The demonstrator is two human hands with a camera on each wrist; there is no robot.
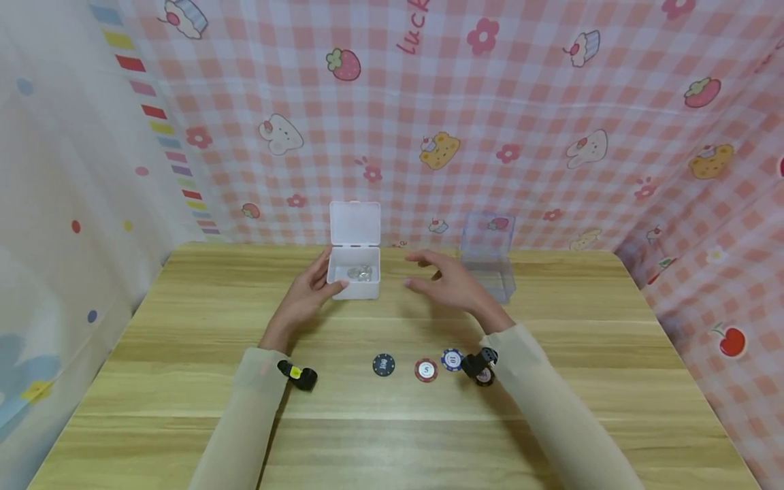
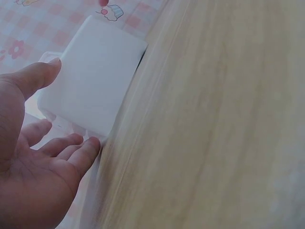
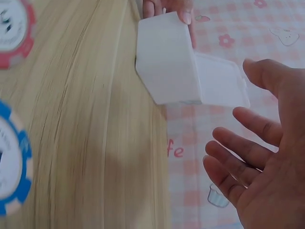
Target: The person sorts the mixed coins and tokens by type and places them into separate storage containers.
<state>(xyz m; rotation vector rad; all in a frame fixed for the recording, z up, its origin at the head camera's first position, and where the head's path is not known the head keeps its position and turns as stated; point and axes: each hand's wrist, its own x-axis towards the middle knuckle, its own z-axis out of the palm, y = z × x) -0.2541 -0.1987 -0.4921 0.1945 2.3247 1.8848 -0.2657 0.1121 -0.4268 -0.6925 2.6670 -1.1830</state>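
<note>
Four chips (image 1: 426, 370); one white box (image 1: 355, 291), left fingers (image 2: 86, 157) gripping it; one clear box (image 1: 501, 278); right fingers (image 3: 240, 144) released.

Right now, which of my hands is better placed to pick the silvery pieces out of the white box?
Probably your right hand: it's empty and its fingers point toward the white box. Your left hand is busy holding the box's left side, thumb at its front.

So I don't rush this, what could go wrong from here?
The left grip holds the open white box by its left side; a tug might tip it and spill the coins. The right grip is beside the clear box and might knock it drawing back. The right wrist camera overlaps a black poker chip in the head view, so lowering it might shift that chip.
</note>
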